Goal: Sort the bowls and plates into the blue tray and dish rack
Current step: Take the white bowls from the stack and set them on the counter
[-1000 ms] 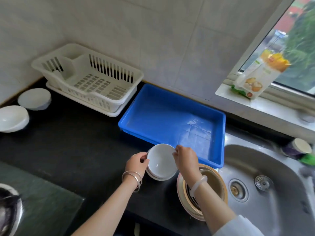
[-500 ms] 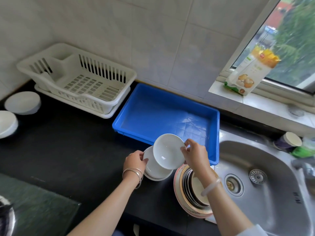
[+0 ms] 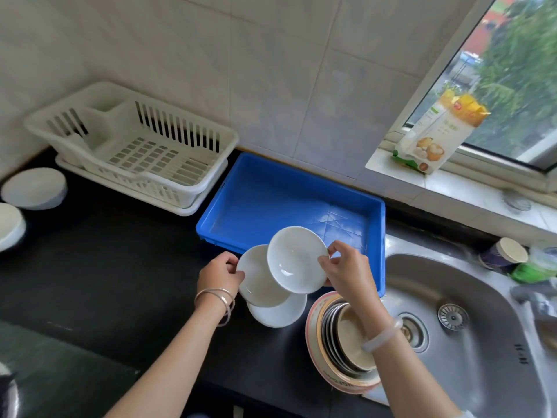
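Note:
My right hand (image 3: pixel 346 270) grips a small white bowl (image 3: pixel 295 259) by its right rim, raised and tilted over the near edge of the blue tray (image 3: pixel 271 188). My left hand (image 3: pixel 218 271) holds a second white bowl (image 3: pixel 256 279) by its left rim, on top of a white plate (image 3: pixel 278 312) on the black counter. A stack of plates and bowls (image 3: pixel 340 345) with a pink-rimmed plate underneath sits under my right forearm at the sink's edge. The white dish rack (image 3: pixel 135 149) stands left of the tray, with nothing in it.
Two overturned white bowls (image 3: pixel 33 188) (image 3: pixel 9 224) rest at the counter's left end. A steel sink (image 3: pixel 470 330) lies to the right, with cups (image 3: pixel 506 254) behind it. A food packet (image 3: pixel 437 137) stands on the window sill. Tiled wall runs behind the rack and tray.
My right hand has lifted the top bowl off the stack and carried it up toward the blue tray. The left hand stays on the bowl below.

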A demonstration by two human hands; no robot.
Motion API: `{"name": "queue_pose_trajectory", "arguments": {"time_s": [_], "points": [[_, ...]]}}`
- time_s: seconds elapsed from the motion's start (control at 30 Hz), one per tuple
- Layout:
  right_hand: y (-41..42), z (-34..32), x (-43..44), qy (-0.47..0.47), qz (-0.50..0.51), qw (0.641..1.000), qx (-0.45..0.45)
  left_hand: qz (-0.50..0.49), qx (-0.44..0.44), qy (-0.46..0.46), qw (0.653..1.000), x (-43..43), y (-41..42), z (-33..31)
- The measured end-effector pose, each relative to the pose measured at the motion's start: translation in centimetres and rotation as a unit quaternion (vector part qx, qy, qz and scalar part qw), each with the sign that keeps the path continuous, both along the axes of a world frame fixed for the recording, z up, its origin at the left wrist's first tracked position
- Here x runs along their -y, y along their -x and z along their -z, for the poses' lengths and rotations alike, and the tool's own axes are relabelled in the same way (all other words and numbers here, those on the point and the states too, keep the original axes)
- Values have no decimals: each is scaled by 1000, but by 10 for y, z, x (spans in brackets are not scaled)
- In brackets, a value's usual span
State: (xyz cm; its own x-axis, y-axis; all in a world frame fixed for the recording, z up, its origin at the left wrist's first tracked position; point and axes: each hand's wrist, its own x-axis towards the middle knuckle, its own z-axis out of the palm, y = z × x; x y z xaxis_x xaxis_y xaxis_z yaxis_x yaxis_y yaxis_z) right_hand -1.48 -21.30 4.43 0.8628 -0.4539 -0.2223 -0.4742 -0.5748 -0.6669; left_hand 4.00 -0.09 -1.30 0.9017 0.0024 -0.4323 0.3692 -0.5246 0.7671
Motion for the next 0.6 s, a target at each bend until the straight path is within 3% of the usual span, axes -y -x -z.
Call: {"name": "queue_pose_trajectory", "arguments": {"time_s": [0.17,0.3,0.6], "points": [[-30,-8,-25,-69,-16,997,19,-85,10,37,996,-49,-16,-9],[-58,0,-59,-71,-62,995,13,-166,6,67,984,-97,-21,-11],[-129,32,-173,-163,-176,970,-23,-380,22,131,915,-206,-21,11]]}}
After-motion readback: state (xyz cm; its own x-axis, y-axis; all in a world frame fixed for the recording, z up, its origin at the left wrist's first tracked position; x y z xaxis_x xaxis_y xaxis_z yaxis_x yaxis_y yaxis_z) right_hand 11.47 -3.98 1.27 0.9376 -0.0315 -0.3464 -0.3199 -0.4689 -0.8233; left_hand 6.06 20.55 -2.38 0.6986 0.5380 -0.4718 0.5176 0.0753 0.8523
